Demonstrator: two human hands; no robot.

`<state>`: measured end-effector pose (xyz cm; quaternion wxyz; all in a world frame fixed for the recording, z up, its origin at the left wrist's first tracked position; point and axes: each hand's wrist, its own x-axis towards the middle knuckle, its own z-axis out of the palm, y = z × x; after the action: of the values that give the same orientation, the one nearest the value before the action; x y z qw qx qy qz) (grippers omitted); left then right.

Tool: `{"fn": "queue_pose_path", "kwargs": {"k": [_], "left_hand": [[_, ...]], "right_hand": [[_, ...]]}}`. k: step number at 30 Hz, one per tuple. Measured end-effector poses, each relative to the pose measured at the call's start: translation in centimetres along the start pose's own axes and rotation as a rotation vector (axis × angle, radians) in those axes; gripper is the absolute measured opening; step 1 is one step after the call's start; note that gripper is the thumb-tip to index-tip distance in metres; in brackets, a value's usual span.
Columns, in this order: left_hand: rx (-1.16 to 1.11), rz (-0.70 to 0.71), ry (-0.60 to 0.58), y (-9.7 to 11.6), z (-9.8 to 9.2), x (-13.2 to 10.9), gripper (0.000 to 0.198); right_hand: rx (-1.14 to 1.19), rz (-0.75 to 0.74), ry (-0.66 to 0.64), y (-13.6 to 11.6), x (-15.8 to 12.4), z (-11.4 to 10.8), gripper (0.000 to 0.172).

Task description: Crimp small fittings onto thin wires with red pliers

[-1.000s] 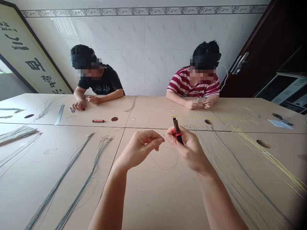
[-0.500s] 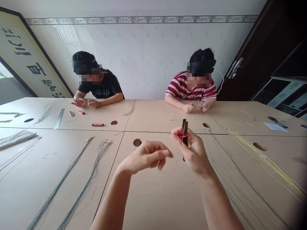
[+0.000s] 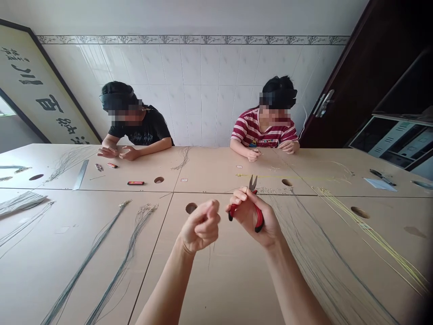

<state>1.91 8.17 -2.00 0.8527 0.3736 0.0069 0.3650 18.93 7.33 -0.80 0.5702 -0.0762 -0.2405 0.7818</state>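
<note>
My left hand point(image 3: 201, 228) is closed in a pinch, its fingertips turned toward my right hand. Thin cord point(image 3: 209, 257) hangs below it, faint against the table; the pinched end is hidden by the fingers. My right hand point(image 3: 257, 216) holds small pliers point(image 3: 259, 220) with red and black handles. Their jaws point up and away from me, slightly apart, and the handles are spread. Both hands are raised over the table, close together but not touching.
Bundles of grey-green cords point(image 3: 101, 253) lie left, yellow cords point(image 3: 368, 230) right, and fine grey cords point(image 3: 324, 239) nearer. Across the table point(image 3: 176, 289), two people work with their hands. A red-and-black marker-like item point(image 3: 135, 183), a steel ruler point(image 3: 80, 174) and round table holes point(image 3: 359, 212) are also there.
My left hand has gone from loosely bent fingers to a pinch, with cord now hanging below. The pliers have turned, showing spread handles and parted jaws. The right-hand co-worker's hands have moved apart.
</note>
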Motion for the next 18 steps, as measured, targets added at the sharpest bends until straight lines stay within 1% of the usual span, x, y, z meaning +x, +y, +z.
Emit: {"fn": "queue_pose_path", "kwargs": {"k": [2,4,5,6,8,11,13,15,18], "left_hand": [[-0.127,0.196,0.06,0.7,-0.2,-0.2,0.027],[-0.259,0.396,0.134,1.2,0.1,-0.2,0.024],[-0.307,0.462,0.162,1.3,0.3,-0.2,0.023],[-0.333,0.493,0.181,1.3,0.4,-0.1,0.023],[-0.346,0.501,0.214,1.0,0.6,0.1,0.025],[-0.303,0.47,0.295,0.2,0.5,0.5,0.028],[-0.269,0.485,0.358,-0.1,0.3,0.6,0.029],[-0.249,0.544,0.406,0.1,0.1,0.7,0.03],[-0.227,0.69,0.415,1.2,0.3,0.5,0.031]], "right_hand": [[-0.02,0.013,0.024,0.6,0.5,-0.7,0.013],[-0.043,0.012,0.06,1.1,0.9,-1.1,0.013],[-0.054,0.005,0.082,1.3,1.0,-1.2,0.012],[-0.057,-0.005,0.102,1.4,1.1,-1.3,0.011],[-0.031,-0.036,0.109,1.5,1.1,-1.1,0.011],[0.045,-0.093,0.057,1.3,1.2,-0.5,0.013],[0.059,-0.11,0.03,1.3,1.1,-0.3,0.009],[0.021,-0.087,0.017,1.6,1.1,-0.2,0.007],[-0.09,-0.022,0.026,2.3,0.7,-0.5,0.013]]}}
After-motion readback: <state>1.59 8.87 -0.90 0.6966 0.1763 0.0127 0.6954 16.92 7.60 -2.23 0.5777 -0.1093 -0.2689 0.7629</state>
